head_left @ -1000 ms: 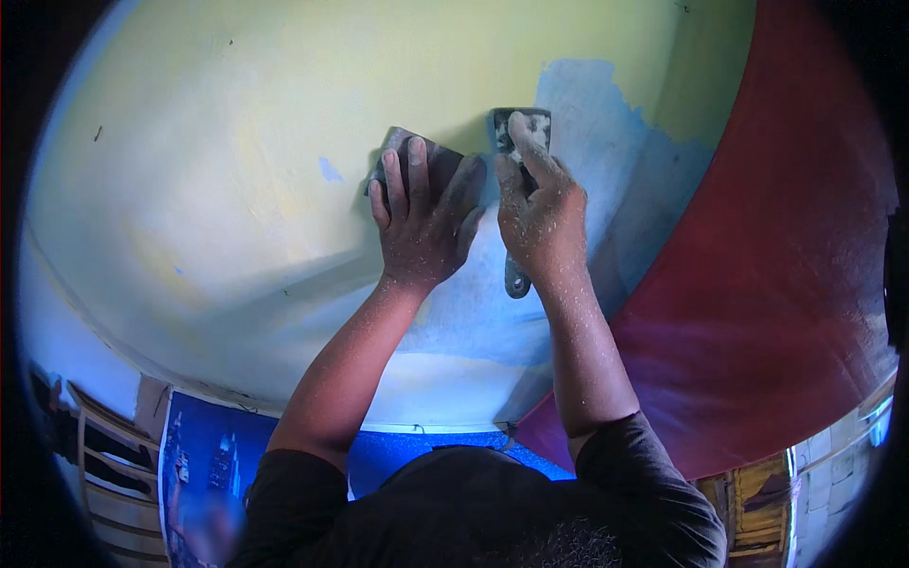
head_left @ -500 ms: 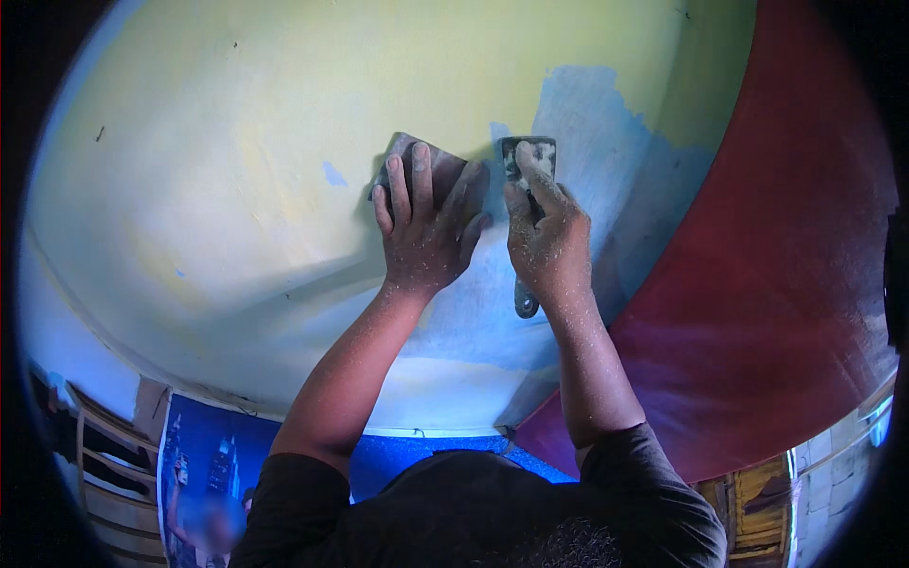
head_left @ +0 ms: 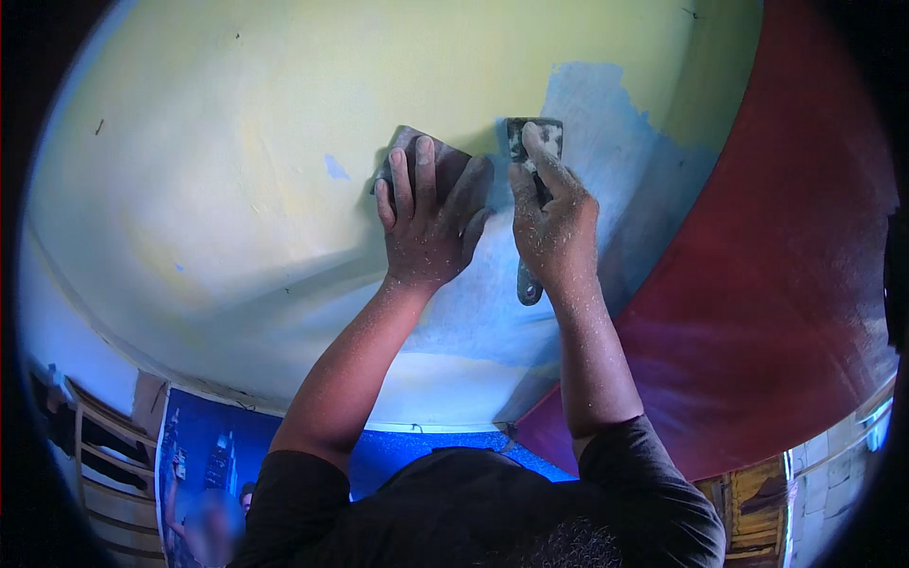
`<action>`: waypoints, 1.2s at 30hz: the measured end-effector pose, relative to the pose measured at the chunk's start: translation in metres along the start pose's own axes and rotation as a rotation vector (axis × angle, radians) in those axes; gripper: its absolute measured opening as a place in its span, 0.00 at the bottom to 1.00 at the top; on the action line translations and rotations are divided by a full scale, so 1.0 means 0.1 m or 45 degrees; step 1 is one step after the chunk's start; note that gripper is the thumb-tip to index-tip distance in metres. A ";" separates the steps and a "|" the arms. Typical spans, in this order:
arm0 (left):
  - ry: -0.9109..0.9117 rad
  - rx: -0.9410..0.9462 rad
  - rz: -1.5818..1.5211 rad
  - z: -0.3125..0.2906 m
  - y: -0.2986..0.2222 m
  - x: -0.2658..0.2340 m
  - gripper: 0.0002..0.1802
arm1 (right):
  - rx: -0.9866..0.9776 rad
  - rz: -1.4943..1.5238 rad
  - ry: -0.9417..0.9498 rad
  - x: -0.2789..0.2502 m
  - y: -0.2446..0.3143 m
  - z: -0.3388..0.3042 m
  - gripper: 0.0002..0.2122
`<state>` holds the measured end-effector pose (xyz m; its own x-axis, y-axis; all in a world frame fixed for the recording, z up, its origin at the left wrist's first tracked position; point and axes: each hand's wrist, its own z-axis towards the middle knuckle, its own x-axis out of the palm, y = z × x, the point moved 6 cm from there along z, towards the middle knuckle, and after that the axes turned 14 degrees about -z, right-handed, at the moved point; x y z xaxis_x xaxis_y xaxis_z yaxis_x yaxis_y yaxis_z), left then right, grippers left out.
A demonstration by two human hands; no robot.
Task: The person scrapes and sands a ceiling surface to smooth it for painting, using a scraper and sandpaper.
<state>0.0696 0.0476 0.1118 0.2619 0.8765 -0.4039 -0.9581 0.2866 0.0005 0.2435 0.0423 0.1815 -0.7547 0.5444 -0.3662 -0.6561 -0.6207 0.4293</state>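
Observation:
My left hand (head_left: 426, 218) lies with its fingers spread over a dark, flat, square-cornered sheet (head_left: 409, 142), holding it against the painted wall (head_left: 284, 114). My palm covers much of the sheet, so its kind is hard to tell. In my right hand (head_left: 557, 232) is a scraper with a dark handle (head_left: 529, 286) and a short, wide blade (head_left: 547, 128) smeared with pale residue. My index finger presses along the blade and the fingers wrap the handle. Pale dust and flakes coat both hands and forearms. Beside the scraper, a bluish bare patch (head_left: 606, 123) shows through the yellowish paint.
A dark red surface (head_left: 757, 312) curves down on the right. Below are a blue picture panel (head_left: 222, 445) and wooden slats (head_left: 114, 464) at lower left. Brown boards (head_left: 753, 506) stand at lower right. A small blue patch (head_left: 336, 167) marks the wall left of my hand.
My right hand and the scraper have moved slightly up the wall. The left hand stays almost in place on the dark sheet.

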 end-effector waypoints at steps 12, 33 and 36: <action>-0.023 0.002 -0.046 0.01 0.01 0.01 0.36 | -0.120 -0.042 -0.088 -0.09 0.00 -0.07 0.22; -0.005 -0.009 -0.065 0.02 -0.03 -0.04 0.36 | 0.003 -0.030 0.001 -0.09 -0.01 -0.08 0.21; -0.017 -0.002 -0.083 0.00 -0.05 -0.01 0.36 | 0.056 -0.040 0.004 -0.06 -0.07 -0.13 0.21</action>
<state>0.0739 0.0447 0.1121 0.3252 0.8611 -0.3909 -0.9391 0.3425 -0.0267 0.2527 0.0355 0.1697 -0.7337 0.5614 -0.3827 -0.6786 -0.5780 0.4531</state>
